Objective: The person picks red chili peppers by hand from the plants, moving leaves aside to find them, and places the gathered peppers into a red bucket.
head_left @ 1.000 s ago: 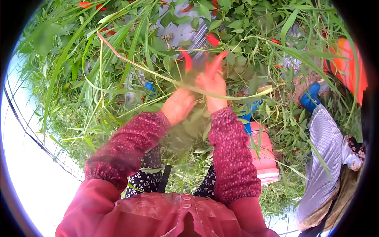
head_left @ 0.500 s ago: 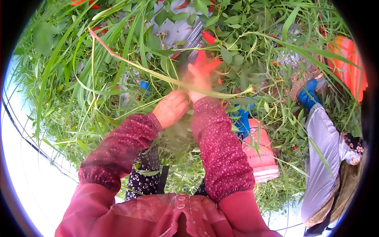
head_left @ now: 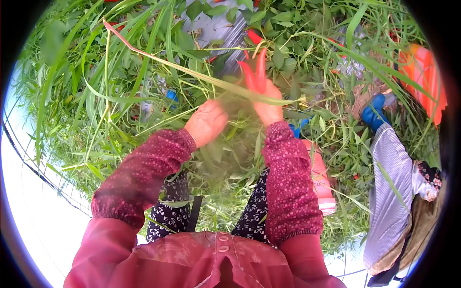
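Observation:
My right hand (head_left: 270,106) is closed around several red chili peppers (head_left: 259,72), whose tips stick up past the fingers. A long grass blade (head_left: 201,79) crosses in front of that hand. Just left of it, my left hand (head_left: 207,123) is curled among the green stems; its fingertips are blurred, and whatever they pinch is hidden. Leafy pepper plants (head_left: 293,79) surround both hands. Another red chili (head_left: 254,36) shows among the leaves above the right hand.
A pink container (head_left: 322,185) stands right of my right forearm. Farther right are an orange-red bag (head_left: 422,79) and another person's blue boot (head_left: 374,113) and grey trouser leg (head_left: 391,163). Grey plastic sheeting (head_left: 216,36) shows between plants. Tall grass (head_left: 149,43) rises at left.
My right hand has moved right and slightly down, away from my left hand, with the chilies now pointing upward in its grip. The left hand has shifted a little left.

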Available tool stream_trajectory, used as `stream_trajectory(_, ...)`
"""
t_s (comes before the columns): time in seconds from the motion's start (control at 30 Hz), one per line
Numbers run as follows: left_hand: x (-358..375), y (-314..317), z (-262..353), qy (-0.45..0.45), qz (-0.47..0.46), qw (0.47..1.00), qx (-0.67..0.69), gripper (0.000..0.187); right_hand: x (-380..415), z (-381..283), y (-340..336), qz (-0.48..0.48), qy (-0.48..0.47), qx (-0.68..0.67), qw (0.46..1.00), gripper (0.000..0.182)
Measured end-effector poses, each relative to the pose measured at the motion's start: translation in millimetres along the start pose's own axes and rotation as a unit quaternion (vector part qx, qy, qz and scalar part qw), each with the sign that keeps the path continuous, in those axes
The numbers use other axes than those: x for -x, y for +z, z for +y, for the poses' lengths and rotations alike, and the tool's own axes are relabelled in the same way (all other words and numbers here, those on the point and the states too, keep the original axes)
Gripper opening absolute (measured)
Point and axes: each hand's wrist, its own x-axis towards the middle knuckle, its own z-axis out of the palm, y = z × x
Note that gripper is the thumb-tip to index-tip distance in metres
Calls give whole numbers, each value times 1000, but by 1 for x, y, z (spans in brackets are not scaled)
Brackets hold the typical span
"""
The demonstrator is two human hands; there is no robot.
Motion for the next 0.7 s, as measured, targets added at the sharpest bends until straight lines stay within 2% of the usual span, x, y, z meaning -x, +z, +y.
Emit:
stream_trajectory(0.07,-1,-2,0,-3,-7,1000,1,25,-8,9,24,1,-40,128,991,29)
stream_trajectory(0.1,-3,-3,1,5,-1,1000,1,25,-10,13,29,2,-40,127,991,29)
stream_trajectory(0.17,-3,-2,1,15,5,1000,3,24,-11,9,32,-15,52,196,979,32)
stream_trajectory(0.2,-3,-2,2,17,8,1000,1,25,-10,7,34,-15,52,197,979,32)
stream_trajectory(0.27,-3,-1,2,17,10,1000,-1,25,-8,7,37,-15,127,158,979,37)
stream_trajectory(0.4,-5,-7,-1,-5,-26,1000,5,25,-13,31,40,9,98,110,989,42)
stream_trajectory(0.43,-9,-11,-2,-5,-28,1000,-1,25,-10,35,33,0,28,-5,1000,45)
stream_trajectory(0.5,-14,-18,0,-16,-14,999,25,24,3,44,20,-7,-43,-117,992,48)
stream_trajectory(0.53,-16,-19,2,-29,-1,998,49,23,17,45,11,-15,17,-261,965,48)
stream_trajectory(0.57,-17,-20,2,-51,2,997,56,25,32,44,3,-23,74,-399,914,48)
stream_trajectory(0.63,-25,-20,1,-76,-10,995,59,28,56,41,-5,-30,129,-529,838,48)
stream_trajectory(0.67,-33,-25,3,-101,-24,993,62,30,69,39,-5,-21,147,-540,828,48)
stream_trajectory(0.7,-41,-28,5,-137,-97,983,74,36,79,37,-4,-10,166,-552,817,47)
